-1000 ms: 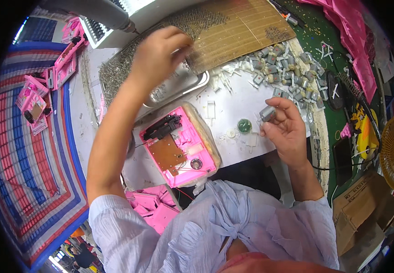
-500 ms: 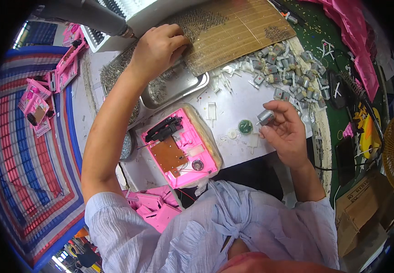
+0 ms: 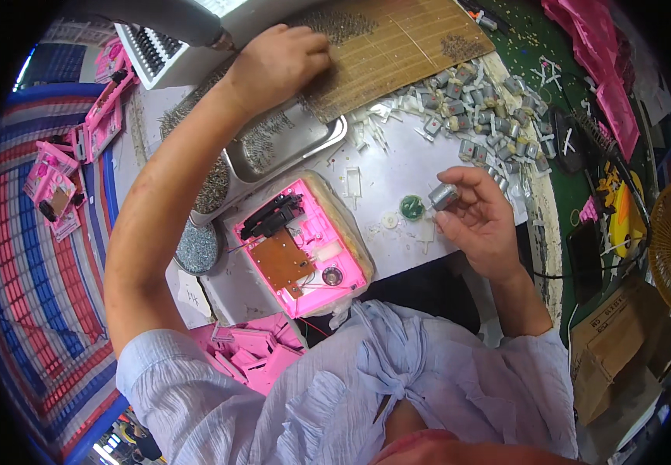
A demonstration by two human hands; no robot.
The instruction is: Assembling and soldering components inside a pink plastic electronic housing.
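Observation:
My right hand (image 3: 481, 225) pinches a small silver motor (image 3: 443, 196) between thumb and fingers, above the white tabletop. My left hand (image 3: 283, 63) reaches far forward to the left edge of a brown cardboard sheet (image 3: 397, 58) strewn with tiny dark metal pieces. Its fingers are curled together, and whatever is in them is hidden. Between the arms lies a pink plastic housing (image 3: 355, 288) with a brown circuit board (image 3: 280, 262), a black part (image 3: 272, 217) and a small round speaker (image 3: 332, 276). A green round lid (image 3: 411, 207) and a white disc (image 3: 390, 220) lie beside the motor.
Several loose motors (image 3: 498, 116) are heaped at the right. Metal trays (image 3: 328, 139) of small screws stand under my left forearm, near a round container (image 3: 197, 248). A dark tool (image 3: 165, 22) hangs at upper left. Pink parts (image 3: 258, 353) lie near my body.
My left hand has shifted slightly up, still curled, and its elbow has swung outward to the left. The right hand keeps the motor, now turned a little. The whole view has shifted slightly.

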